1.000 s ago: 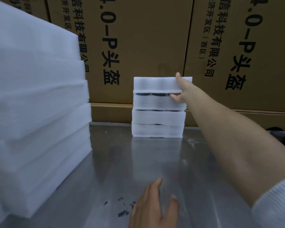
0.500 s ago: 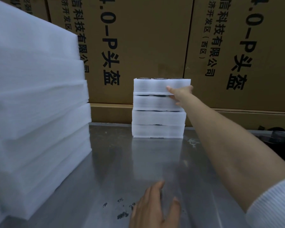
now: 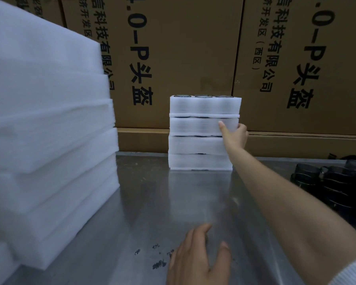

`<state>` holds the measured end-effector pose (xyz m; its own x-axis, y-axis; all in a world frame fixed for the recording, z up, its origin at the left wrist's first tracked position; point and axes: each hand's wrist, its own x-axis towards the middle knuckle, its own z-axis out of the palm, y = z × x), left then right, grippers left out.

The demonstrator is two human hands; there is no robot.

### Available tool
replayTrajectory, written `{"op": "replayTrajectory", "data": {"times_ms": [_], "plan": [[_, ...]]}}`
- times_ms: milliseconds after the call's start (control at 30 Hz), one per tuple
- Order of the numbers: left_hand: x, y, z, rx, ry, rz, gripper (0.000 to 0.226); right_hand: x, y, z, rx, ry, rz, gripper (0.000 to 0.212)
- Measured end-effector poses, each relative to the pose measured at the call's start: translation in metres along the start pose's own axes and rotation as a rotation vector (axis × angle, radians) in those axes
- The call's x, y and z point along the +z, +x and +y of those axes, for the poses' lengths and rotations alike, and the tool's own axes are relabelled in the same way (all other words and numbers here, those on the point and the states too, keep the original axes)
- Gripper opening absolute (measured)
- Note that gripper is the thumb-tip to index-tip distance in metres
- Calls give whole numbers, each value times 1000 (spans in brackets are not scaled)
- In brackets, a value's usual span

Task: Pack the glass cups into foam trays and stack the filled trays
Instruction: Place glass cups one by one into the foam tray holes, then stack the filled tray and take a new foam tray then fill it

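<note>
My brushed steel bench (image 3: 173,202) carries a tall pile of blank white foam sheets (image 3: 49,140) at left, four stacked white foam trays (image 3: 199,161) at the back, dark glass cups (image 3: 337,186) at right, and my left hand (image 3: 197,262) resting flat.

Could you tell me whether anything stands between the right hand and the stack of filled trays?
Nothing visible does. The right hand already touches the stack of filled trays at its right side, a fingertip on the second tray from the top.
</note>
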<state>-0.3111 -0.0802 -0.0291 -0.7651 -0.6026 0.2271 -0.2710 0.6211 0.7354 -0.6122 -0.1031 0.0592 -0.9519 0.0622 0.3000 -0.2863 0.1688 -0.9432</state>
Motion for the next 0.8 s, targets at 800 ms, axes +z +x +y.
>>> {"op": "replayTrajectory", "data": {"times_ms": [800], "plan": [[5, -25, 3, -56, -253, 47, 35, -174, -224, 53, -33, -16, -235, 16]]}}
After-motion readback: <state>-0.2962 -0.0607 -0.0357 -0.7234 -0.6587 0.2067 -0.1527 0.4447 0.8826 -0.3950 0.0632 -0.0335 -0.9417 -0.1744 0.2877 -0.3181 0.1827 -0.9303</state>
